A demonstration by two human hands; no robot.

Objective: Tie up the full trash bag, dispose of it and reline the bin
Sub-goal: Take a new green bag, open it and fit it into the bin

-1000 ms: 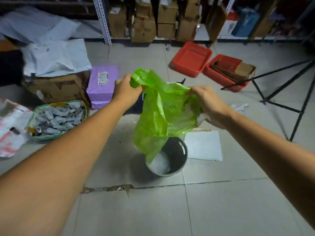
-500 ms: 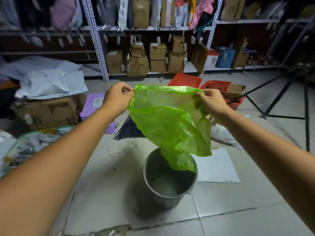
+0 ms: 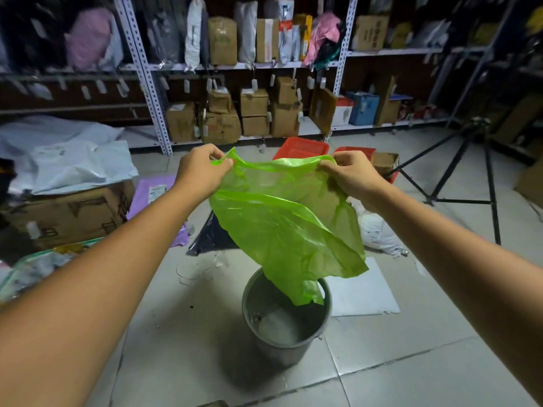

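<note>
Green bag (image 3: 282, 224): held aloft by its top edge, left hand (image 3: 199, 170) and right hand (image 3: 351, 174) pinching opposite corners; lower tip hangs just inside the bin (image 3: 325, 315) mouth. Bin: grey, upright on tiled floor (image 3: 411, 377), unlined. White sheet (image 3: 364, 292): flat beside bin. Shelves (image 3: 235, 66): boxes, parcels.

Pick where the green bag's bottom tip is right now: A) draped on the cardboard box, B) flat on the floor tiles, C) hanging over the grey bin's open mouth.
C: held by both hands, the green bag dangles its tip over the grey bin.
</note>
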